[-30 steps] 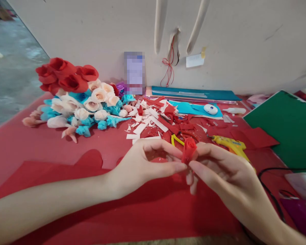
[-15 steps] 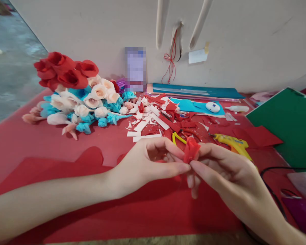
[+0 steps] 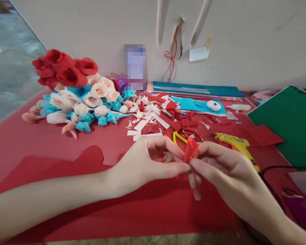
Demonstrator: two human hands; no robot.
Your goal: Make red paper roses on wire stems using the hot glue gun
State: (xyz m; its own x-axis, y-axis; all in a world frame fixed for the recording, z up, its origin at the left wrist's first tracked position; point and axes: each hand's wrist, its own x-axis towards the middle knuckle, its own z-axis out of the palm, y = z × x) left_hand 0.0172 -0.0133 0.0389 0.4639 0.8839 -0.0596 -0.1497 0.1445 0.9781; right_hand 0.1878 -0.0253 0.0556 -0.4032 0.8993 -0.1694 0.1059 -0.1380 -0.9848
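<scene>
A small rolled red paper flower bud [image 3: 191,149] is held upright between both hands, above the table. My left hand [image 3: 155,158] pinches its left side and base between thumb and fingers. On the other side, my right hand [image 3: 224,172] grips the bud's lower right with thumb and forefinger. Flat beneath my forearms lies red paper [image 3: 132,211] with rounded cut edges. Just behind the bud are yellow-handled pliers [image 3: 180,137], partly hidden by my hands. A yellow glue gun [image 3: 236,144] rests on the table to the right.
At the left is a heap of paper flowers, with red roses [image 3: 71,76] on top. Paper scraps [image 3: 153,117] spread across the middle. A blurred phone-like panel [image 3: 135,68] leans on the wall. A green board [image 3: 293,126] and a black cable [image 3: 267,182] are at right.
Both hands stay on the bud in nearly the same place. The bud is turned slightly, and my right fingers have shifted a little on it.
</scene>
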